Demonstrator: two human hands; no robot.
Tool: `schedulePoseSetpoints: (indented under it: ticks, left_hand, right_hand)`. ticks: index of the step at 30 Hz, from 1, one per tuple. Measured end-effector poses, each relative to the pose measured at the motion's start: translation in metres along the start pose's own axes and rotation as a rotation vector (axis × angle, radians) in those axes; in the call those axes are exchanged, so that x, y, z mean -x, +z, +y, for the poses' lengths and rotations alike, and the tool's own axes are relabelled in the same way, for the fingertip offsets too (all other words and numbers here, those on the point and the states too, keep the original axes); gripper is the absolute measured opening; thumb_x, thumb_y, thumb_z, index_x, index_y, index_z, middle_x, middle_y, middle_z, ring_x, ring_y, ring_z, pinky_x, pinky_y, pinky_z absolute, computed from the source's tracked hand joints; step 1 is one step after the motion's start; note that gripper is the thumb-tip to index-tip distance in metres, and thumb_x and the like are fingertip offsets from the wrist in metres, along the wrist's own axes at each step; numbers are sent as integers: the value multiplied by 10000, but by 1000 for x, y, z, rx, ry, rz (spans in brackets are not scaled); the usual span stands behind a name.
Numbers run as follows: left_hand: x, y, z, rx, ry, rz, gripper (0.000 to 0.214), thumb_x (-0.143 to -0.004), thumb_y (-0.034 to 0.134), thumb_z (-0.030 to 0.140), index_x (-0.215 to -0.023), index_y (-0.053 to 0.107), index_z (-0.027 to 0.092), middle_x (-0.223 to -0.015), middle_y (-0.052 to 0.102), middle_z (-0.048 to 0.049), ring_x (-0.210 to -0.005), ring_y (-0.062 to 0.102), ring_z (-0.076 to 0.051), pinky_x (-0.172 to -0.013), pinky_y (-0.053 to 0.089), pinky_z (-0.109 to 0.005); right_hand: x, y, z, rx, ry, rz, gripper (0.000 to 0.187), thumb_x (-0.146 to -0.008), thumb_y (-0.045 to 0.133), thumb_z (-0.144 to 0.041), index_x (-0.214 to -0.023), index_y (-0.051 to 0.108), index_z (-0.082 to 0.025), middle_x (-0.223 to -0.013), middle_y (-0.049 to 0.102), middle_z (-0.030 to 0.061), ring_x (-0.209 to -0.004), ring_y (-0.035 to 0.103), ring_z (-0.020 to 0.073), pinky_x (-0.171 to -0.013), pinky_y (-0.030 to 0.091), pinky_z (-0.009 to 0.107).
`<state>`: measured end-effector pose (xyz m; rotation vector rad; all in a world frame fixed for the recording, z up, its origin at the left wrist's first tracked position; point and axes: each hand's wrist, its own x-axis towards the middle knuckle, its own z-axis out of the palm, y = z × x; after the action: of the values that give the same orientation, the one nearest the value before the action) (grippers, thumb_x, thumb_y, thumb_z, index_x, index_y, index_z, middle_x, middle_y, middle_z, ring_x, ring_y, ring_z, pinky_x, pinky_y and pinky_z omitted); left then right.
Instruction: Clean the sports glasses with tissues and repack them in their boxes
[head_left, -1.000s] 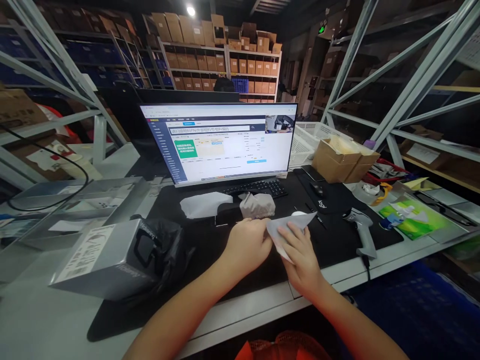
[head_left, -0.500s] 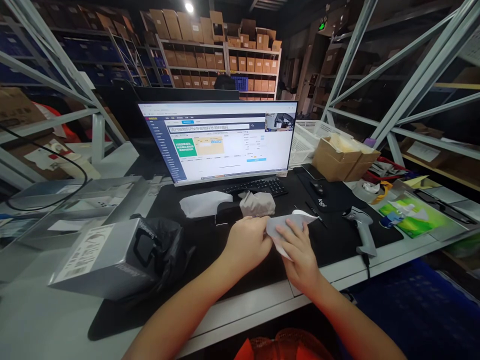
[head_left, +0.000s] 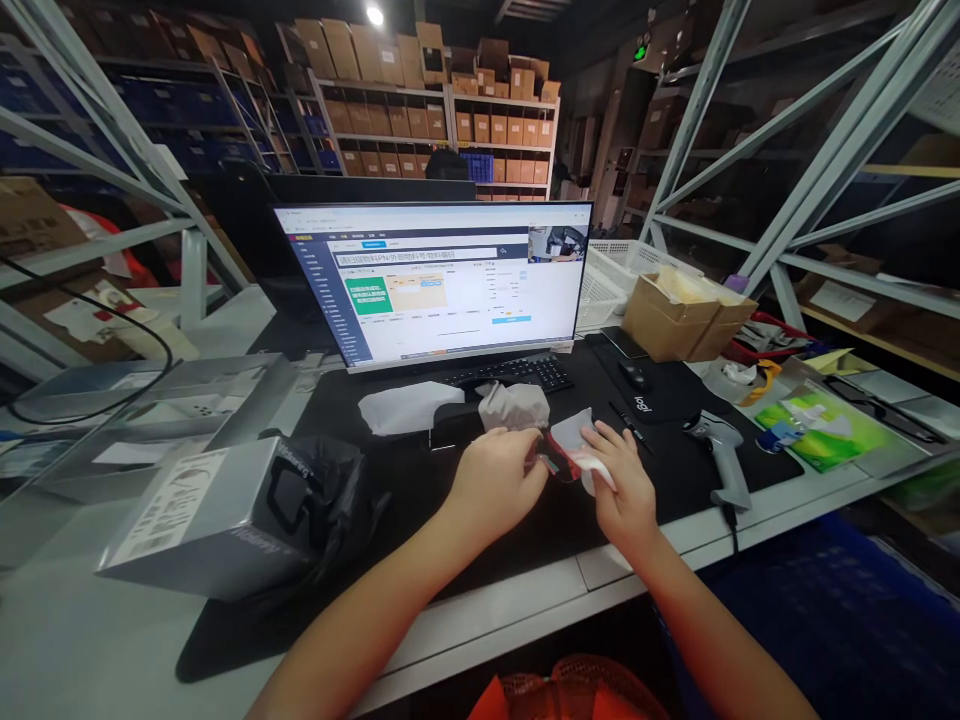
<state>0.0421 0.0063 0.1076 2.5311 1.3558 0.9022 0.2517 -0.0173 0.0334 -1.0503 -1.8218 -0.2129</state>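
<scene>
Your left hand and right hand meet over the black mat at the front of the tabletop, just in front of the keyboard. Your left hand is closed, its fingertips pinching the edge of a small red item. Your right hand has its fingers curled down over a white wrapper and grips it; the wrapper touches the red item, and how much of the item sits inside it cannot be told. Both things are held between your hands, low over the mat. Just beyond your left hand lie a crumpled grey pouch and, to its left, a flat white packet, both close to the base of the monitor, whose screen is lit. To your right, a barcode scanner lies on the mat's edge, with a mouse farther back and an open cardboard box behind that. A green leaflet lies at the far right. At your left, well apart from your hands, a grey box rests against a black bag.
</scene>
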Motion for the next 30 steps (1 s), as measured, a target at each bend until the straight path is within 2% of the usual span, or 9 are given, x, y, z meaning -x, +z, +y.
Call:
schedulePoseSetpoints:
  ticks: [4, 6, 8, 10, 13, 16, 19, 23, 30]
  left_hand:
    - [1, 0, 1, 28, -23, -16, 208, -831, 585, 179, -1004, 700, 188, -818, 712, -33, -751, 641, -199, -721, 459, -323]
    - [1, -1, 2, 34, -22, -31, 190, -844, 584, 199, -998, 695, 193, -843, 720, -35, -767, 648, -201, -723, 461, -323]
    - [1, -2, 4, 36, -18, -42, 142, -855, 587, 222, -955, 686, 201, -842, 719, -30, -761, 646, -199, -708, 456, -320]
    - [0, -2, 5, 31, -6, -50, 74, -857, 588, 223, -864, 660, 206, -791, 700, -16, -737, 633, -194, -683, 441, -315]
    - [0, 0, 5, 19, 26, -39, 101, -851, 583, 202, -752, 600, 206, -713, 663, -9, -708, 611, -194, -663, 425, -312]
    - [0, 3, 2, 2, 47, -20, 115, -840, 593, 203, -725, 580, 200, -704, 658, -25, -705, 609, -208, -664, 431, -320]
    - [0, 5, -2, -7, 63, -5, 118, -851, 586, 205, -734, 583, 194, -722, 670, -39, -721, 614, -217, -675, 444, -327]
    - [0, 6, -4, -22, 111, 53, 141, -884, 555, 195, -746, 582, 196, -705, 656, -29, -701, 592, -204, -701, 460, -325]
    - [-1, 5, -2, -28, 122, 23, 82, -843, 567, 151, -849, 640, 188, -796, 699, -34, -775, 615, -216, -779, 497, -342]
  right_hand:
    - [-2, 3, -1, -92, 110, 75, 350, -983, 444, -131, -1270, 611, -240, -1254, 704, 94, -1259, 614, 263, -1131, 401, 552]
    - [-3, 1, -5, -156, 174, 110, 319, -985, 450, -145, -1228, 637, -235, -1238, 702, 94, -1204, 641, 248, -1082, 469, 497]
    - [-5, -2, -12, -197, 174, 120, 272, -973, 485, -156, -1161, 666, -230, -1268, 678, 103, -1214, 628, 255, -1052, 499, 475]
    - [-7, -4, -21, -214, 101, 108, 242, -948, 537, -160, -1139, 673, -222, -1286, 663, 114, -1263, 591, 281, -1059, 490, 498]
    - [-11, -3, -35, -185, -17, 53, 244, -926, 578, -145, -1140, 666, -224, -1231, 698, 106, -1303, 560, 304, -1119, 408, 569]
    - [-14, 0, -44, -117, -82, -29, 273, -932, 570, -124, -1170, 656, -224, -1201, 729, 89, -1318, 553, 298, -1175, 296, 602]
    - [-17, 2, -44, -39, -127, -87, 319, -938, 557, -117, -1233, 638, -209, -1262, 714, 97, -1357, 526, 294, -1195, 261, 580]
    - [-17, 3, -34, 44, -140, -109, 367, -953, 531, -121, -1300, 613, -208, -1332, 678, 106, -1403, 485, 287, -1189, 283, 550]
    - [-10, -4, -17, 38, -62, -95, 374, -968, 507, -141, -1318, 608, -227, -1333, 679, 102, -1384, 512, 281, -1175, 316, 553]
